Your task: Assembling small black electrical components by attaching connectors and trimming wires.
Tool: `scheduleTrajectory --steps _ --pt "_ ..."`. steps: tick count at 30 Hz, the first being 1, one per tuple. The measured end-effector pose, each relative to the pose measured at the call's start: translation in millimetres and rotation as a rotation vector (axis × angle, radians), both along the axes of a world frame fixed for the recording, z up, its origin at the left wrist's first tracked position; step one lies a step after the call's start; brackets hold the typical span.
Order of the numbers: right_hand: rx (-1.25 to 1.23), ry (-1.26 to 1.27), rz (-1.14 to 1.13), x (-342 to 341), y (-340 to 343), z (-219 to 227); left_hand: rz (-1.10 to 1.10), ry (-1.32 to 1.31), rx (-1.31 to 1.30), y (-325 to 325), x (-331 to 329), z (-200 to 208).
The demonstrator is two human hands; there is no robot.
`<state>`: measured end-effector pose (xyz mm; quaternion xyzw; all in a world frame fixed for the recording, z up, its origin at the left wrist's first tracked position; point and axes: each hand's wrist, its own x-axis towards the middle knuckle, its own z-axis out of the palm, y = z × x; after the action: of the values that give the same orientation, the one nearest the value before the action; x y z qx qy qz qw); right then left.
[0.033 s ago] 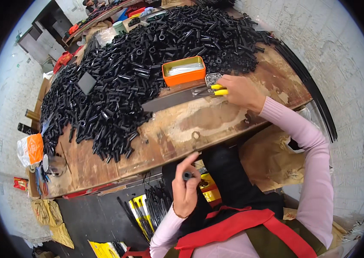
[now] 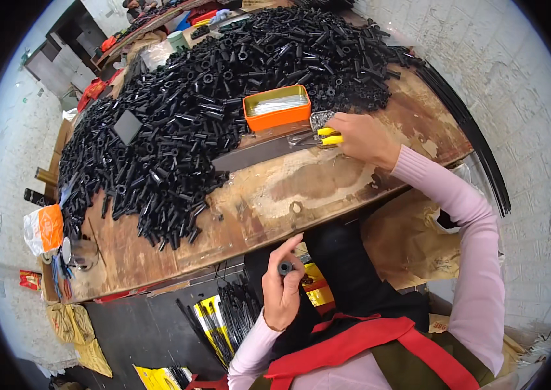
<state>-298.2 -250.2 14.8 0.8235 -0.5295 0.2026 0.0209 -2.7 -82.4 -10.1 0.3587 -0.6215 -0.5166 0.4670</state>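
Observation:
My left hand (image 2: 280, 292) is raised in front of the table's near edge, its thumb and fingers curled round a short dark tube (image 2: 284, 267) whose round end faces up. The index finger points toward the table. Over the tabletop, my right hand (image 2: 365, 140) is closed, palm down, beside yellow-handled pliers (image 2: 329, 136). The handles meet the hand, but I cannot make out whether it grips them or pinches something small. Touching its fingertips is a small tray (image 2: 321, 119) of tiny shiny pieces. An orange box (image 2: 278, 118) with thin pale rods stands just left of that tray.
A large heap of short black tubes (image 2: 191, 123) covers the far and left table (image 2: 275, 208); a dark square piece (image 2: 128, 127) lies on it. Long black strips (image 2: 467, 123) hang over the right edge. A clear jar (image 2: 81, 253) stands at the left corner.
The view has shifted very slightly. Both hands keep nearly the same pose and place, and the tube stays in my left hand.

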Motion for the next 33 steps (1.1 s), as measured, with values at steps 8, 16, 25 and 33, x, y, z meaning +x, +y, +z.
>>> scheduleTrajectory --steps 8,16,25,33 --pt "0.075 -0.219 -0.017 -6.3 -21.6 -11.2 0.005 0.124 0.013 -11.3 -5.8 -12.6" --pt "0.808 -1.176 -0.319 -16.1 -25.5 16.8 0.032 0.128 0.009 29.7 -8.3 7.8" --pt "1.125 -1.415 0.109 61.4 106.5 37.3 0.089 0.209 0.091 72.9 13.2 1.9" --pt "0.783 -1.273 0.349 143.2 228.0 51.9 -0.041 0.262 0.063 84.8 42.9 33.1"
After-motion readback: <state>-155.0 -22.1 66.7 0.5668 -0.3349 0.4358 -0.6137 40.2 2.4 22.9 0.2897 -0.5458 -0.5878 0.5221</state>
